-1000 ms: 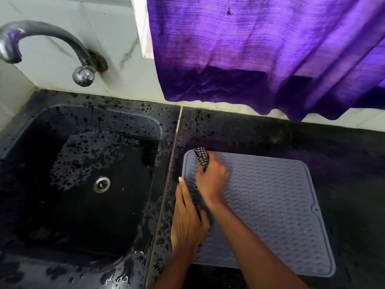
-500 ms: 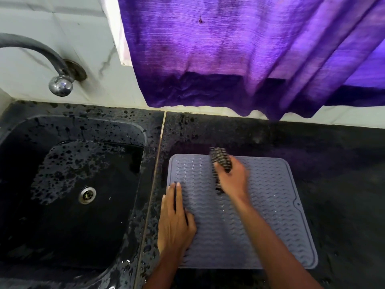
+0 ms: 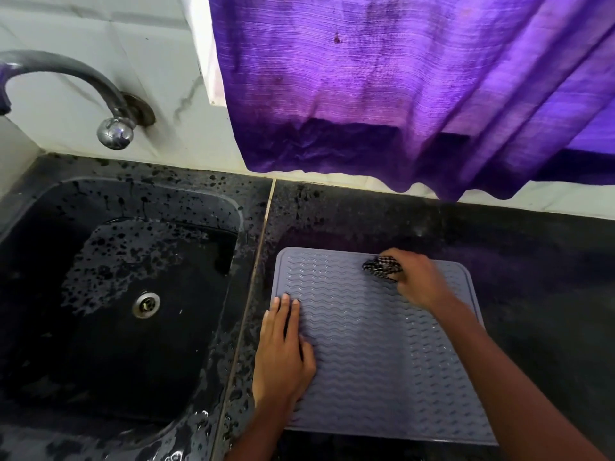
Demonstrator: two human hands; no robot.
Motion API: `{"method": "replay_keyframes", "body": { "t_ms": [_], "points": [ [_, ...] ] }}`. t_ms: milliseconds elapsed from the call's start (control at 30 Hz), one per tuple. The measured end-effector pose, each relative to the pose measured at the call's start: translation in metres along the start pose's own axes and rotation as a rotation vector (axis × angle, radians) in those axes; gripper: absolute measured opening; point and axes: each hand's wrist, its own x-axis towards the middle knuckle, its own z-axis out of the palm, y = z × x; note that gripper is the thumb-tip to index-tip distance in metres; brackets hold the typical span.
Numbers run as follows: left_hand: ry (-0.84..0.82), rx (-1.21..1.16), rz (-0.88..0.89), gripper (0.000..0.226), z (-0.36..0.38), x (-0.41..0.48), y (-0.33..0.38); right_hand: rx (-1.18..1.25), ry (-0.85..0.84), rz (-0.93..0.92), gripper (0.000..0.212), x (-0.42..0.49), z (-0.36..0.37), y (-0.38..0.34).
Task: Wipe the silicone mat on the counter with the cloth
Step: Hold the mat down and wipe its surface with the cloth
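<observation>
Under the right hand [image 3: 420, 281], cloth [image 3: 381, 267] seems partly hidden.

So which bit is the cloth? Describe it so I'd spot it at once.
Right of the black sink, a grey ribbed mat lies on the dark counter. At its far edge the right hand grips a small bunched cloth. It is the only black-and-white checked thing there.

A black sink [image 3: 139, 171], spotted with water droplets, is set at the left with a round metal drain [image 3: 145, 305] in its floor, a curved metal tap [image 3: 66, 69] is mounted on the white tiled wall [image 3: 149, 44] above it, and a purple curtain [image 3: 399, 94] is hung at the right.
</observation>
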Motion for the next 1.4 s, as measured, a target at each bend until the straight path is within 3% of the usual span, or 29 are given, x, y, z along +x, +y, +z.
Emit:
{"method": "replay_keyframes", "body": {
  "t_ms": [533,700,867,1033,1200,1400],
  "points": [
    [-0.033,-0.005,-0.001,0.064,0.001,0.001,0.002,0.086,-0.197,-0.276,0.051,0.062,0.056,-0.13],
    [-0.027,-0.016,-0.008,0.067,0.004,0.001,0.002,0.318,-0.134,-0.302,0.045,0.061,0.063,-0.15],
    [0.001,-0.042,0.003,0.067,0.003,0.0,-0.001,0.427,0.007,-0.275,0.039,0.037,0.034,-0.109],
    [0.043,-0.072,0.011,0.062,0.003,0.0,0.001,0.114,0.168,-0.209,0.044,0.016,-0.012,-0.003],
    [0.037,-0.058,0.007,0.063,0.003,0.0,0.001,-0.038,0.145,-0.035,0.047,0.001,-0.039,0.066],
    [0.039,-0.063,0.005,0.063,0.003,0.0,0.0,0.004,0.147,-0.014,0.055,0.007,-0.016,0.068]
  ]
}}
